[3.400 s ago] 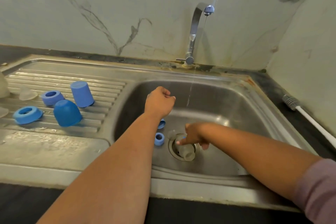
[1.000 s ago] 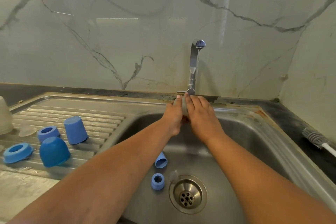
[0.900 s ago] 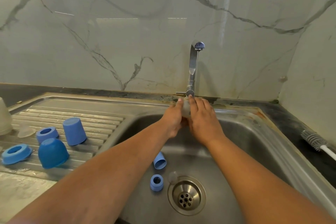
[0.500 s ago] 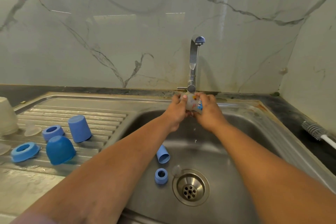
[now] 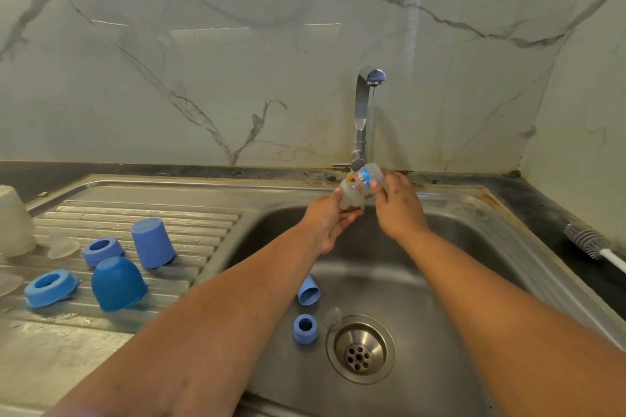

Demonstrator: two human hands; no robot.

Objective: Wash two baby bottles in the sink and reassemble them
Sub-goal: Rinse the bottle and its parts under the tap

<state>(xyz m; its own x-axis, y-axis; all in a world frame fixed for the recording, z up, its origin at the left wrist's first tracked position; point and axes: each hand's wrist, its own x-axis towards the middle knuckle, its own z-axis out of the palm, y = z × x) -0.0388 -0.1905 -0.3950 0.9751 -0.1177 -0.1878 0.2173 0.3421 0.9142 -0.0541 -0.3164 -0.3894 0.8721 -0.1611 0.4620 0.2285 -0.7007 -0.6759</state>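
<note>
Both my hands hold a small translucent baby bottle (image 5: 359, 187) with a blue and red print under the tap (image 5: 364, 112), where a thin stream of water runs. My left hand (image 5: 330, 217) cups it from below on the left. My right hand (image 5: 396, 203) grips it from the right, fingers curled over its side. A blue cap (image 5: 309, 291) lies on its side in the sink basin (image 5: 440, 281), with a blue ring (image 5: 305, 328) and a clear teat (image 5: 333, 316) near the drain (image 5: 360, 349).
On the ribbed drainboard (image 5: 203, 223) at left stand two blue caps (image 5: 152, 242) (image 5: 117, 283), two blue rings (image 5: 101, 250) (image 5: 50, 286), clear teats (image 5: 62, 247) and a translucent bottle (image 5: 13, 223). A bottle brush (image 5: 589, 242) lies on the dark counter at right.
I lifted the bottle from the drain up to the tap. Over the last second my hands have turned it under the stream, so its printed side now shows.
</note>
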